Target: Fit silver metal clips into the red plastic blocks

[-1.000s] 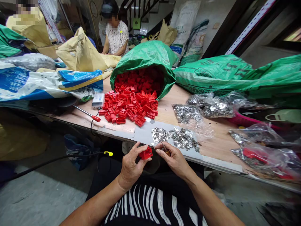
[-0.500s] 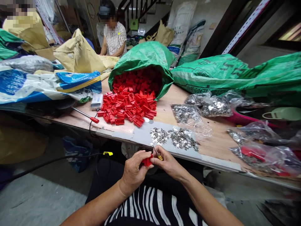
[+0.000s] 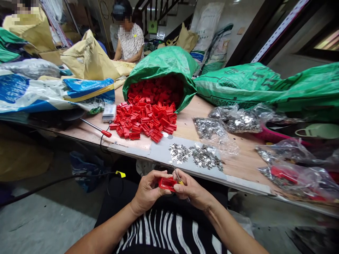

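Just in front of the table's near edge, my left hand [image 3: 148, 190] grips the left side of a red plastic part [image 3: 167, 183], its hollow side showing. My right hand [image 3: 189, 187] holds a thin metal tool with a yellow band [image 3: 180, 182], and its thumb touches the red part's right end. Beyond my hands, two piles of small metal pieces [image 3: 179, 153] [image 3: 206, 157] lie on a grey sheet [image 3: 159, 150]. Many red parts [image 3: 144, 120] spill from a green sack [image 3: 164, 58] onto the table.
A red-handled rod [image 3: 106, 133] and a small white box [image 3: 108, 113] lie left of the red heap. Plastic bags of metal pieces [image 3: 210, 128] sit at the right, near a pink basket [image 3: 272, 134]. Across the table a person [image 3: 129, 38] sits. A black cable [image 3: 66, 178] hangs at the left.
The red part has turned so its hollow side faces up, and more of it shows between my hands. My left hand has shifted slightly left, and my right hand has moved slightly down.
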### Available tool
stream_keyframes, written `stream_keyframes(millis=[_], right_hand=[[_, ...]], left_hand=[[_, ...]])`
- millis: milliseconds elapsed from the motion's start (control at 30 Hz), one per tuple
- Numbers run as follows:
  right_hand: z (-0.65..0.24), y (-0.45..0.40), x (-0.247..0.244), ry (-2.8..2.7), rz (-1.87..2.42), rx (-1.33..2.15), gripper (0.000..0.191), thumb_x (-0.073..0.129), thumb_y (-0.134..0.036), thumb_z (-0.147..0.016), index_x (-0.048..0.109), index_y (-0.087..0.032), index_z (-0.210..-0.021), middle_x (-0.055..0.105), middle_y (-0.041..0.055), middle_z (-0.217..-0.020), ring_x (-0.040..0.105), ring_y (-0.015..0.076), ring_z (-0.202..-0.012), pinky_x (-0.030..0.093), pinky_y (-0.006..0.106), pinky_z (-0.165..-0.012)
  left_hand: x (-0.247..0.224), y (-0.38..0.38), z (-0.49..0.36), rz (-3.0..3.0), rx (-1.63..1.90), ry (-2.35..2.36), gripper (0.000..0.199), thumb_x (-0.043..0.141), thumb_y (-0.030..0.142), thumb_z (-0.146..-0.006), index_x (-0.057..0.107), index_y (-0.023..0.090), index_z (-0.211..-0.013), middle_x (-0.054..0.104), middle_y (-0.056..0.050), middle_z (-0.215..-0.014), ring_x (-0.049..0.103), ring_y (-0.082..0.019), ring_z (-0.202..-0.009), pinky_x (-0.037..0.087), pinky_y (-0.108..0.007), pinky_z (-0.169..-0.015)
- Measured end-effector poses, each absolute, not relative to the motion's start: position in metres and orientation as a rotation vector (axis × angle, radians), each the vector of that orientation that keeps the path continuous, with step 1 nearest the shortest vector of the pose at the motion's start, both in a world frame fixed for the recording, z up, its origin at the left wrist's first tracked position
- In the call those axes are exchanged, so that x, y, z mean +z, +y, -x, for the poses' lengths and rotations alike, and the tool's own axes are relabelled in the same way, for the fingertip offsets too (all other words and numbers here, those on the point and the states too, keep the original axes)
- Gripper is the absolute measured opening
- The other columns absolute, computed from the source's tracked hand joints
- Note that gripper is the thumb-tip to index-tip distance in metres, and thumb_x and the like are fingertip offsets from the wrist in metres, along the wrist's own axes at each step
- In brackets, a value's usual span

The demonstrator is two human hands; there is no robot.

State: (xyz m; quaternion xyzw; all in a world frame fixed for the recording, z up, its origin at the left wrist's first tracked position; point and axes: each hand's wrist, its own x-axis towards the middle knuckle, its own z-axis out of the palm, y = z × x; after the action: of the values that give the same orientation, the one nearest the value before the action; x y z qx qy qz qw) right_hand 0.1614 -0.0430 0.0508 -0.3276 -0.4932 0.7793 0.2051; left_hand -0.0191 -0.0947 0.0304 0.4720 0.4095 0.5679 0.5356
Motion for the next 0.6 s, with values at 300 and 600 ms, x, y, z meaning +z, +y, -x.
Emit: stream_keyframes(millis=[300,600], right_hand=[[-0.160,-0.011,0.051,-2.261,1.293,0.577,0.015,0.053,-0.025,-0.088,0.060,-0.023,-0.102,0.063,0.0059,-0.100,0.060,0.0203,-0.092,0.047,0.032,-0.079],[-0.151,-0.012,0.042,-2.491,1.408,0.211,0.017,0.050,-0.023,-0.092,0.059,-0.022,-0.107,0.064,0.0056,-0.103,0.063,0.0187,-0.090,0.048,0.026,-0.069]], left_hand=[[0.029,-0.082,0.024,-0.804,1.556,1.122,0.033,0.076,0.021,-0.069,0.063,0.019,-0.100,0.071,-0.005,-0.105,0.067,-0.017,-0.094,0.051,-0.031,-0.090],[0.025,-0.081,0.026,-0.821,1.549,1.117,0.034,0.076,0.020,-0.069,0.063,0.019,-0.100,0.070,-0.004,-0.104,0.066,-0.016,-0.094,0.051,-0.030,-0.090]])
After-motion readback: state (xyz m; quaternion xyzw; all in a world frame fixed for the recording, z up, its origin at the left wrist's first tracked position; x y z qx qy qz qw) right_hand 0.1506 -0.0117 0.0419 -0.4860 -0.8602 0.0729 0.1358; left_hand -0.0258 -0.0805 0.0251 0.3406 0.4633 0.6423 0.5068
